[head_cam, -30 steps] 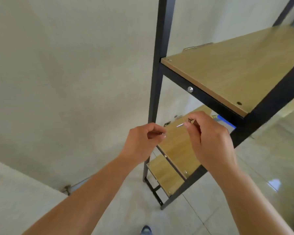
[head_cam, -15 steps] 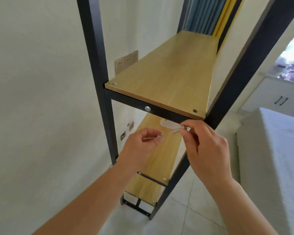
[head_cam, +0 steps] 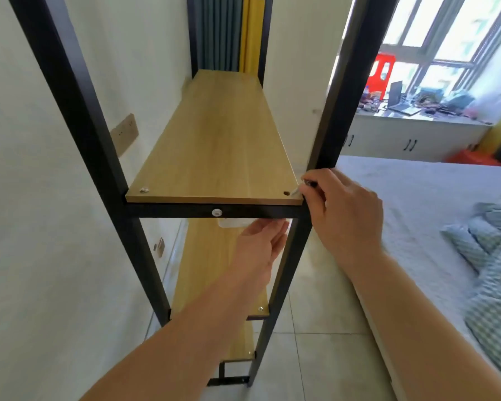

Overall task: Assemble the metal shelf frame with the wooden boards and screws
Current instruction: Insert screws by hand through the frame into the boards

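Nearest, two bare forearms reach up from the bottom edge toward a black metal frame (head_cam: 275,299) standing on a tiled floor (head_cam: 324,328). The left hand (head_cam: 258,247) is raised under the front crossbar (head_cam: 185,211), palm up, its fingers (head_cam: 275,227) straight and close together, their tips at the underside of the board above; whether it holds anything cannot be told. The right hand (head_cam: 344,215) sits at the front right corner of the frame, against the right post (head_cam: 333,117). Its thumb and forefinger pinch a small silver screw (head_cam: 295,191), its tip aimed down at an open hole (head_cam: 286,193) in the corner of the upper wooden board (head_cam: 214,140).

That board lies flat on the crossbars between the posts. A screw head (head_cam: 144,189) already sits in its front left corner, and another bolt head (head_cam: 217,212) shows in the middle of the front crossbar. Below, a second board (head_cam: 209,261) is in place with a screw (head_cam: 260,308) at its front right corner, and a third board (head_cam: 237,342) lies lower, near the floor.

To the right, a bed (head_cam: 417,215) with a checked blanket (head_cam: 492,279) stands just beside the frame. On the left wall, a socket plate (head_cam: 124,131) is fixed. Farther off, white cabinets (head_cam: 411,140) carry a laptop (head_cam: 399,99) and clutter under a bright window (head_cam: 434,33), with a red stool (head_cam: 381,73) near it. Behind the frame hang grey and yellow curtains (head_cam: 235,33).
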